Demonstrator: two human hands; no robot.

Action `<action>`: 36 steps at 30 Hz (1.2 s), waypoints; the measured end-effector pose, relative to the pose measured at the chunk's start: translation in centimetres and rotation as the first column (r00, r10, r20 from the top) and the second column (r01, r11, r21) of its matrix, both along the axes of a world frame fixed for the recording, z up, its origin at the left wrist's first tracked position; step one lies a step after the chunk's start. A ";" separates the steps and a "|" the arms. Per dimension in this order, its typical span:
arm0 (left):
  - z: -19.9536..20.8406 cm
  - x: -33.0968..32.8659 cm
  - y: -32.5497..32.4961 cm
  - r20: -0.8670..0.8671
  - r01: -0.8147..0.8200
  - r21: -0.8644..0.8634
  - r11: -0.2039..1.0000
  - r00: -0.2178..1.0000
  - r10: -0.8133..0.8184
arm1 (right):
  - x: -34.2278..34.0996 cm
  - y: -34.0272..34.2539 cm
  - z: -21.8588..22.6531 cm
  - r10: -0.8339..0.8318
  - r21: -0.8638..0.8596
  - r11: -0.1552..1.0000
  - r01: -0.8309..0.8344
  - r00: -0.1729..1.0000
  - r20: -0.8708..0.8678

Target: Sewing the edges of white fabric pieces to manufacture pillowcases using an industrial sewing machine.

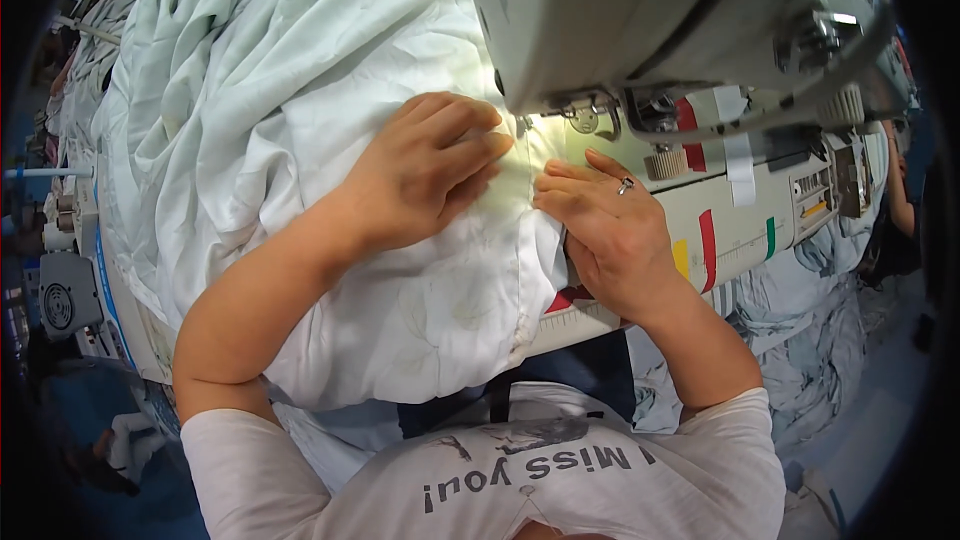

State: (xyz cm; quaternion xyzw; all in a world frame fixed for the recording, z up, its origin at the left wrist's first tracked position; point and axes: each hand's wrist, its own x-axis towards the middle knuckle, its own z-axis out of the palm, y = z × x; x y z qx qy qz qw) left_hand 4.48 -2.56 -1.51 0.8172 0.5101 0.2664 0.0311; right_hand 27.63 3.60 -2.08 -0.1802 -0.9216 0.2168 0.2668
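Note:
A large white fabric [400, 290] with faint leaf-like patterning covers the sewing machine's bed and hangs over its front edge. My left hand [425, 170] is on the cloth left of the needle area, its fingers bent together and their tips near the seam. My right hand [615, 235], with a ring on one finger, grips the fabric's right edge; its fingers lie close together and the thumb is mostly hidden. Just beyond both hands stands the sewing machine head [590, 30], with a lamp lighting the cloth beneath it.
Bunched white cloth [210, 50] piles up at the far left. Coloured tape strips [707, 250] mark the machine bed [770, 205] on the right. More pale cloth [800, 330] hangs below it. A grey motor-like unit [68, 295] sits at the left edge.

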 end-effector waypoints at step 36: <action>-0.4 -10.1 23.8 -0.213 -0.655 -0.259 0.710 0.755 0.620 | -0.2 -0.5 0.4 -0.026 -0.016 1.000 0.027 0.999 0.036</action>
